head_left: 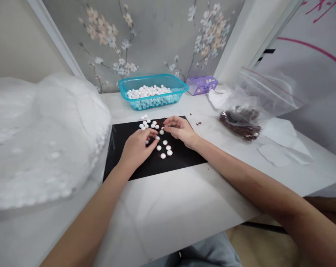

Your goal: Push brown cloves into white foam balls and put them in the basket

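Note:
On a black mat (145, 171) lie several white balls (168, 148), some with small brown bits at their edges. My left hand (137, 148) is over the mat's left part, thumb and forefinger closed on a white ball (157, 138). To its right, my right hand (181, 130) has its fingertips pinched together beside a small heap of brown pieces (160, 124). Whatever is in that pinch is too small to make out. Just below those fingertips sits another white ball (161, 132). More balls lie in a loose group at the mat's far edge.
Behind the mat stands a blue plastic basket (153, 103) holding many white balls. A purple tissue pack (202, 85) is beside it. On the right lies a clear zip bag (240, 122) of brown pieces, with white paper around it. A large white bag (45, 141) fills the left.

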Motion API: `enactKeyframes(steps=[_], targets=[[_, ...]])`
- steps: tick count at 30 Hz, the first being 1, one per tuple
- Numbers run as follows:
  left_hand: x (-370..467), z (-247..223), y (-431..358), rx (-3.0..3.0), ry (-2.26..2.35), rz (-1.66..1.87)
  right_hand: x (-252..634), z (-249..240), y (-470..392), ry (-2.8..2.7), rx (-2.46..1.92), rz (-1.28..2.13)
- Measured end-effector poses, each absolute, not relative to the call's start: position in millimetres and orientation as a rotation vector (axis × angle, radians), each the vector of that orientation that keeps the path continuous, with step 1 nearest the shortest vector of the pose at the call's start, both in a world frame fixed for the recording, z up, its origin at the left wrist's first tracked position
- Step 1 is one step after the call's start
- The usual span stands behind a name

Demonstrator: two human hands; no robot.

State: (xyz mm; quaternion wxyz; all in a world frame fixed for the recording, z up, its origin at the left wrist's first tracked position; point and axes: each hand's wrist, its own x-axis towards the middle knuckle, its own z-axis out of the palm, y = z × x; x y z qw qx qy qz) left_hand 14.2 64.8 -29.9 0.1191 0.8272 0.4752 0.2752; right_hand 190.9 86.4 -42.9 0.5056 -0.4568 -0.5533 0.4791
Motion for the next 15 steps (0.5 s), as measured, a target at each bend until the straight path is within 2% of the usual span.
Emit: enactKeyframes(steps=[6,15], targets=[[14.0,-30.0,65.3,2.338,1.334,0.825,183.6,-37.4,75.5,-1.41,-0.996,1.409],[13.7,-31.0,65.8,2.309,1.34,0.822,180.4,-41.4,76.5,-1.485,-1.015,1.309]])
